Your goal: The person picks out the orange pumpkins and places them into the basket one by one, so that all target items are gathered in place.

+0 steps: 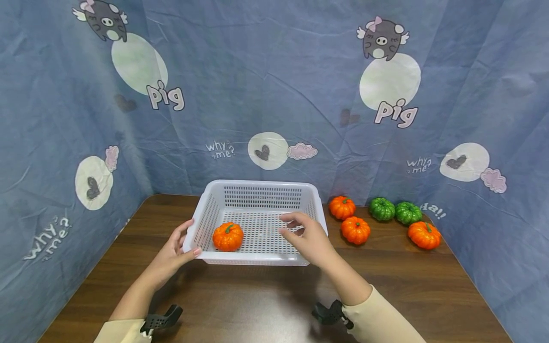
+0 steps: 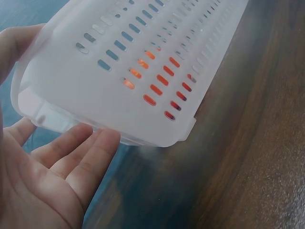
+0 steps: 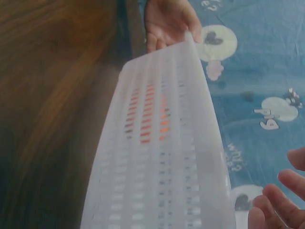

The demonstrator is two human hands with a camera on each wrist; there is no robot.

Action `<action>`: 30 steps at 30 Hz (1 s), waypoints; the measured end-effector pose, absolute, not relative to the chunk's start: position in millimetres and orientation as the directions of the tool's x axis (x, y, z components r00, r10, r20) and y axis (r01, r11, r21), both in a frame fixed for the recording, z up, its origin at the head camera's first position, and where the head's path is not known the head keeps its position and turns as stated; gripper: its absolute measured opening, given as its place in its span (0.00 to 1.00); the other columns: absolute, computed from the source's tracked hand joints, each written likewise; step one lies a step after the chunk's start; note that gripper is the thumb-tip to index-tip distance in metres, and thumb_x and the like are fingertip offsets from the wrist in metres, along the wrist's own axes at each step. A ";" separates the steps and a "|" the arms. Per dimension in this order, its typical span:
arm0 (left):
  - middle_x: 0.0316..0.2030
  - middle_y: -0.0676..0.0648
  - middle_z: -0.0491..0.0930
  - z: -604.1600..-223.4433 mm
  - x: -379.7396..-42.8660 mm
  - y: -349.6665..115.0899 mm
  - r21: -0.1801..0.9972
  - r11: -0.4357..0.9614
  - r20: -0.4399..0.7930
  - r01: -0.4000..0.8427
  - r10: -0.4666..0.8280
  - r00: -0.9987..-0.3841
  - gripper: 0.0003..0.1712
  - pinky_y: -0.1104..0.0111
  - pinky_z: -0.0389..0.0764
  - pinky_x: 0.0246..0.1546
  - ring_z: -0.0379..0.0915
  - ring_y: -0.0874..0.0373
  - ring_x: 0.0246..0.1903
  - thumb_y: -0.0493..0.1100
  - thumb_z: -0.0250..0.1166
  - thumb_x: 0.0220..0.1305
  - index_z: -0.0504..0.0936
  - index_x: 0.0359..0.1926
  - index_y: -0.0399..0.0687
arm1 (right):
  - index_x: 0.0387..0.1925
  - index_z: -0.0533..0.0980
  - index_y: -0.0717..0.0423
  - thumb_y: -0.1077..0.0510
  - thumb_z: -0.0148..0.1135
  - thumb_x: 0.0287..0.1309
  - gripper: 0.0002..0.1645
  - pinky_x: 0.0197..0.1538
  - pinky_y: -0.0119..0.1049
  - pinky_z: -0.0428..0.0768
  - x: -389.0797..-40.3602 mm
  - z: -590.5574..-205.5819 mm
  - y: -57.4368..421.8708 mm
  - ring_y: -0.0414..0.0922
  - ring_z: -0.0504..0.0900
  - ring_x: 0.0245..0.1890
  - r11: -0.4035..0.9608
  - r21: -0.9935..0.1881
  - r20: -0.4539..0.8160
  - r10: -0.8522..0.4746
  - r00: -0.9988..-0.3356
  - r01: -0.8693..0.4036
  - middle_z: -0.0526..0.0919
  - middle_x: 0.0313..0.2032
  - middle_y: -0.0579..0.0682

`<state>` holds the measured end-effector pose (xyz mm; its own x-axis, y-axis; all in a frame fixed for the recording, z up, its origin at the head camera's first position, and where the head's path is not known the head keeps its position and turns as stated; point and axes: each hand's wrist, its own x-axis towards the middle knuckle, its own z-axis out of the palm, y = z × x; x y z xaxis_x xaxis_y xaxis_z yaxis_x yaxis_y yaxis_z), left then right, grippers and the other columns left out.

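A white plastic basket point(image 1: 253, 257) with slotted walls is in the middle of the head view, one orange pumpkin point(image 1: 228, 237) lying inside at its left. My left hand point(image 1: 173, 252) grips the basket's near left corner, thumb over the rim and fingers against the outside; the left wrist view shows those fingers point(image 2: 97, 162) at the rim's underside. Over the basket's right side hovers my right hand point(image 1: 312, 239), fingers loosely bent and apart, holding nothing. In the right wrist view its fingers point(image 3: 281, 205) stand away from the basket wall, through whose slots the pumpkin's orange shows.
To the basket's right, on the brown wooden table point(image 1: 240, 305), lie two orange pumpkins point(image 1: 355, 230), two green pumpkins point(image 1: 382, 209) and another orange pumpkin point(image 1: 424, 235) near the right edge. A blue printed cloth point(image 1: 257, 95) hangs behind and along both sides.
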<state>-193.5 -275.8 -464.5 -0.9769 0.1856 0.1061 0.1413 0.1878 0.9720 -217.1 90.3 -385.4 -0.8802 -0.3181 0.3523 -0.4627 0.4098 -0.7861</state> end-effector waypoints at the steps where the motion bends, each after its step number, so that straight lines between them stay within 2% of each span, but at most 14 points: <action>1: 0.68 0.26 0.61 -464.7 -193.6 -275.7 0.973 0.180 0.109 0.143 0.189 -0.976 0.49 0.73 0.78 0.47 0.75 0.61 0.52 0.34 0.64 0.66 0.43 0.78 0.47 | 0.50 0.82 0.58 0.61 0.69 0.60 0.16 0.48 0.49 0.81 -216.6 -385.7 93.3 0.52 0.82 0.47 0.409 -0.788 0.354 -0.310 -0.882 -0.460 0.84 0.48 0.54; 3: 0.68 0.26 0.61 -465.1 -193.7 -275.3 0.974 0.175 0.111 0.145 0.190 -0.975 0.49 0.73 0.78 0.47 0.75 0.62 0.52 0.33 0.64 0.66 0.43 0.78 0.46 | 0.50 0.82 0.57 0.62 0.69 0.59 0.16 0.48 0.51 0.80 -215.7 -386.5 99.5 0.52 0.82 0.47 0.410 -0.799 0.348 -0.284 -0.894 -0.441 0.84 0.49 0.55; 8: 0.68 0.25 0.60 -465.0 -193.3 -275.0 0.974 0.170 0.115 0.147 0.185 -0.976 0.49 0.74 0.78 0.47 0.75 0.65 0.51 0.33 0.64 0.66 0.43 0.78 0.45 | 0.50 0.82 0.57 0.62 0.70 0.59 0.17 0.49 0.49 0.80 -216.1 -389.5 115.1 0.48 0.82 0.45 0.429 -0.806 0.341 -0.225 -0.913 -0.407 0.84 0.48 0.54; 13: 0.68 0.25 0.59 -463.8 -192.4 -275.3 0.974 0.175 0.112 0.143 0.179 -0.978 0.49 0.74 0.78 0.47 0.74 0.68 0.51 0.34 0.64 0.66 0.43 0.78 0.45 | 0.51 0.82 0.59 0.62 0.70 0.59 0.17 0.47 0.44 0.81 -220.4 -395.0 130.8 0.48 0.82 0.44 0.425 -0.812 0.355 -0.182 -0.917 -0.399 0.84 0.46 0.53; 19: 0.68 0.26 0.59 -464.3 -192.3 -276.0 0.974 0.184 0.100 0.132 0.176 -0.979 0.50 0.74 0.78 0.47 0.74 0.68 0.51 0.35 0.64 0.66 0.42 0.78 0.46 | 0.51 0.81 0.62 0.63 0.69 0.60 0.17 0.43 0.36 0.80 -223.2 -400.0 149.0 0.50 0.82 0.42 0.386 -0.838 0.369 -0.123 -0.921 -0.387 0.85 0.44 0.57; 30: 0.69 0.26 0.59 -464.9 -193.6 -275.3 0.975 0.178 0.099 0.131 0.177 -0.979 0.50 0.74 0.78 0.48 0.74 0.66 0.52 0.34 0.64 0.66 0.42 0.78 0.47 | 0.53 0.80 0.62 0.59 0.66 0.64 0.17 0.48 0.32 0.78 -226.2 -406.1 188.3 0.47 0.80 0.48 0.436 -0.839 0.367 0.008 -0.930 -0.327 0.84 0.48 0.56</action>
<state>-193.6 -275.3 -464.9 -0.9791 0.1774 0.0995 0.1313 0.1782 0.9752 -226.2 188.3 -406.1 -0.9303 0.0077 0.3667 -0.3269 0.4359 -0.8385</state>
